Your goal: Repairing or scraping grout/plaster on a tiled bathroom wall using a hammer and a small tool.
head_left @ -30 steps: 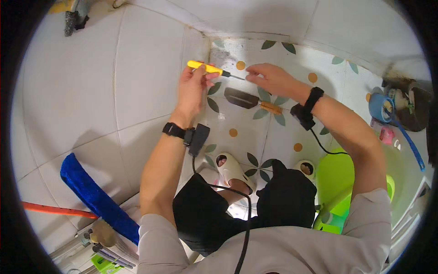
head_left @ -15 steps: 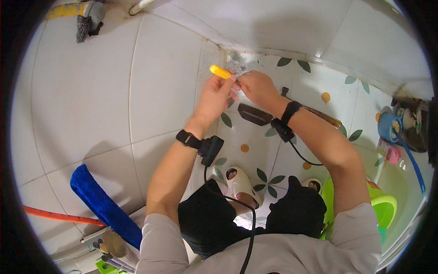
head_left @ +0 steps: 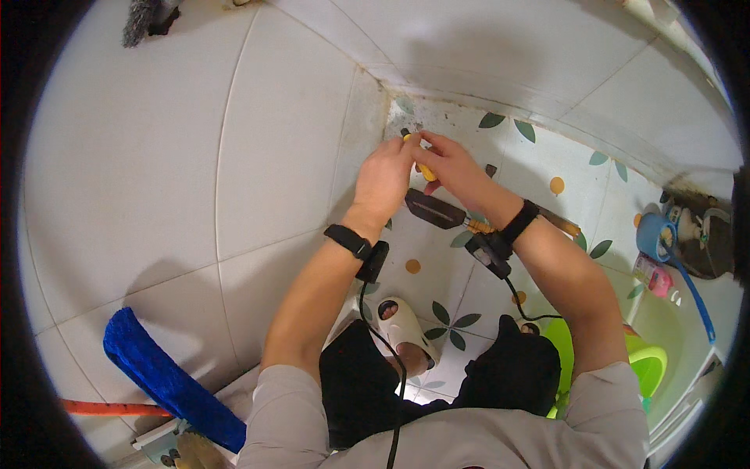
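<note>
White wall tiles [head_left: 156,156] fill the left and top of the view and meet the patterned floor [head_left: 562,164], printed with dark green leaves and orange dots, at a grimy corner [head_left: 391,105]; this corner serves as the landmark below. A blue mop head [head_left: 160,379] on an orange handle [head_left: 109,408] lies far from the corner, at the lower left against the wall. A lime-green plastic basin [head_left: 648,367] sits far to the lower right of the corner, and a blue coiled hose [head_left: 656,234] lies well to its right. A pale slipper [head_left: 402,332] stands well below the corner, between the person's dark-clothed knees. A scraper with a dark flat blade [head_left: 433,209] lies on the floor a short way below the corner, under the right wrist.

Left hand [head_left: 384,178]: just below the corner, fingers curled together around the yellow-handled tool [head_left: 423,168]. Right hand [head_left: 453,166]: just right of the corner, fingertips pinched on the same tool from the other side. The tool is small and slim, with a bright yellow handle and a dark tip pointing toward the corner; most of it is hidden by the fingers. Each wrist wears a black band with a small black box and cable.
</note>
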A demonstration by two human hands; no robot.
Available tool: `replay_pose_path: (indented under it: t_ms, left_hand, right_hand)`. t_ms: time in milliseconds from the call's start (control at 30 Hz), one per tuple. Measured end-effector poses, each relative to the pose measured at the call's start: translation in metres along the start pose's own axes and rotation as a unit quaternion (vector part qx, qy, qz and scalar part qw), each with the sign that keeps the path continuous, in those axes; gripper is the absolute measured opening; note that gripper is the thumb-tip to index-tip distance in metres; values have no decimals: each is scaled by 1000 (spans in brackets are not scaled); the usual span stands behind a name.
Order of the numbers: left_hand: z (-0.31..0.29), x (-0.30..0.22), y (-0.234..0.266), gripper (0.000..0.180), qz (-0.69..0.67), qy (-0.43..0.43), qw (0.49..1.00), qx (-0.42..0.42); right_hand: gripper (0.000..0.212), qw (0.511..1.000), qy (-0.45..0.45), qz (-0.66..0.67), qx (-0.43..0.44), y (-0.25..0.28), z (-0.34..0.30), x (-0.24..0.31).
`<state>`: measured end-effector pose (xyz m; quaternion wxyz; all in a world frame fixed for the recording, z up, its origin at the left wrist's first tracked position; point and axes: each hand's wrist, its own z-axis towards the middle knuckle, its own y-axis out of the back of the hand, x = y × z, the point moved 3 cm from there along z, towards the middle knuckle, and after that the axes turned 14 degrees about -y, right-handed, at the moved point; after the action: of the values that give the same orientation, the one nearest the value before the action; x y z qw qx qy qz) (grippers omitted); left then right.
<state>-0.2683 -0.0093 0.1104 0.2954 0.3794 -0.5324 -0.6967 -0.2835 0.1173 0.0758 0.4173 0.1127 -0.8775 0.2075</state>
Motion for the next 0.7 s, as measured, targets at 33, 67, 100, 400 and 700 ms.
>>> replay_pose_path:
  t_ms: [33, 67, 100, 400, 700]
  left_hand:
    - [-2, 3, 1, 41, -18, -2, 1000, -20]
    - [-7, 8, 1, 41, -14, 1, 1000, -16]
    - [-5, 8, 0, 41, -25, 18, 999, -43]
    - [-38, 17, -35, 40, -272, 274, 910, -154]
    - [-63, -31, 30, 35, -82, 247, 907, 332]
  right_hand:
    - [50, 1000, -12, 24, -5, -3, 4, -2]
    - [50, 1000, -13, 27, 0, -10, 15, -10]
    - [46, 997, 27, -65, -43, -9, 25, -11]
    - [37, 974, 116, -105, -164, -36, 74, 23]
    - [30, 962, 101, -118, -226, -64, 115, 25]
